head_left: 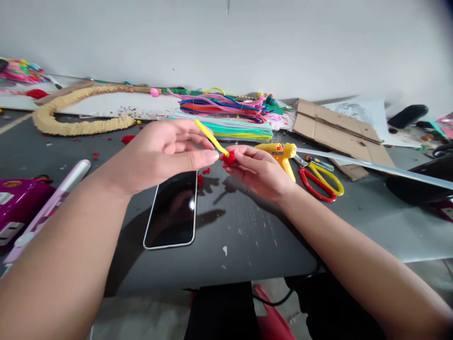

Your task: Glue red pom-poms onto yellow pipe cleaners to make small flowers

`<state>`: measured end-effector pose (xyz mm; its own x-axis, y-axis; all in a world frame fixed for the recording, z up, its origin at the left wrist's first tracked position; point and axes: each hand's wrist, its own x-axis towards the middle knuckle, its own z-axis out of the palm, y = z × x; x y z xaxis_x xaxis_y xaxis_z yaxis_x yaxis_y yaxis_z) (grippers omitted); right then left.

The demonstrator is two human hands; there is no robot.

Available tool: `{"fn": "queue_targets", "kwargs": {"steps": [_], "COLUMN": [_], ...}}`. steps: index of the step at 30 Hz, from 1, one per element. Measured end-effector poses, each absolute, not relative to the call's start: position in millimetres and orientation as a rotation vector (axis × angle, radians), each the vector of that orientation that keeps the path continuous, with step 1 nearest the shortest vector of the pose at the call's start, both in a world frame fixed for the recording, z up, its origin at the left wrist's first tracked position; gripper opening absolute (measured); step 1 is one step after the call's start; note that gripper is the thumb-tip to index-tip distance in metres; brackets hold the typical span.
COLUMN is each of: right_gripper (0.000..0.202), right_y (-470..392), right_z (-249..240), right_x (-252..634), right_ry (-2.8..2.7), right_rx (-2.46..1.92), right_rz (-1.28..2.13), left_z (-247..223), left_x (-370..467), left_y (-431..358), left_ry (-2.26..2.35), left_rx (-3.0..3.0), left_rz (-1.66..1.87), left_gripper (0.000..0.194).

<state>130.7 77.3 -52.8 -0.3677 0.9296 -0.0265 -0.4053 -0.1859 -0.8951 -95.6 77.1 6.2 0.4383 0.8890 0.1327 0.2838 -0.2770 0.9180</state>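
Observation:
My right hand (256, 171) pinches a small red fuzzy piece (230, 158) between thumb and fingers. A short yellow stem (211, 137) rises from that piece and slants up to the left. Close by on the left, my left hand (170, 151) has its thumb extended near the stem's lower end and its fingers curved apart behind; nothing is gripped in it. Under the hands lies a black-screened phone (171, 212) with a white edge. Red scraps (200, 180) are on the table beside it.
Pipe-cleaner bundles (226, 106) lie behind the hands. A yellow glue gun (283, 153), red-and-yellow-handled scissors (318, 184) and cardboard (336, 132) are right. A beige curved form (78, 126), purple device (17, 203) and pink-white tool (53, 208) are left.

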Motion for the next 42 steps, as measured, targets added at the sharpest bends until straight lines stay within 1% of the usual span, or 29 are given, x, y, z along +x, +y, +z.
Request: {"fn": "queue_targets", "kwargs": {"steps": [2,4,9,15,18,21,24,27,33,38,42], "right_gripper": [0.013,0.014,0.013,0.023,0.028,0.031,0.029,0.023,0.016,0.017,0.016], "right_y": [77.0,76.2,74.2,72.5,72.7,72.6,70.6,67.4,64.7,63.7,64.2], "right_z": [-51.0,-50.6,-52.2,-52.2,-53.9,-55.9,-56.3,-56.0,-55.2,-54.5,-55.3], "right_x": [130.7,129.9,127.2,124.9,124.4,124.8,124.2,121.9,119.9,120.2,119.7], "right_ry": [-1.018,-1.008,-0.986,-0.999,-1.084,-1.225,-1.381,-1.492,-1.552,-1.561,-1.536], "right_rx": [-0.745,-0.74,-0.733,-0.76,-0.835,-0.874,-0.869,-0.883,-0.929,-0.97,-1.002], "right_rz": [1.776,1.811,1.813,1.778,1.641,1.358,1.084,0.936,0.83,0.85,0.855], "left_z": [-0.5,-9.1,-19.5,-18.3,-18.5,-19.0,-19.7,-20.7,-22.6,-23.1,-22.3], "left_x": [-94.0,-90.1,-79.4,-76.2,-75.6,-76.0,-76.9,-76.8,-75.5,-75.1,-74.4], "left_y": [80.2,83.0,84.3,82.0,82.0,83.1,84.4,84.8,84.5,84.3,84.2], "left_ry": [0.998,1.067,1.086,1.099,1.107,1.157,1.173,1.167,1.14,1.124,1.126], "left_rx": [1.81,1.869,1.976,1.91,1.859,1.796,1.763,1.763,1.755,1.776,1.811], "left_rz": [0.87,0.816,0.81,0.851,0.887,0.929,0.946,0.968,0.942,0.917,0.915], "left_gripper": [0.046,0.049,0.033,0.03,0.028,0.026,0.026,0.027,0.029,0.034,0.033]}}
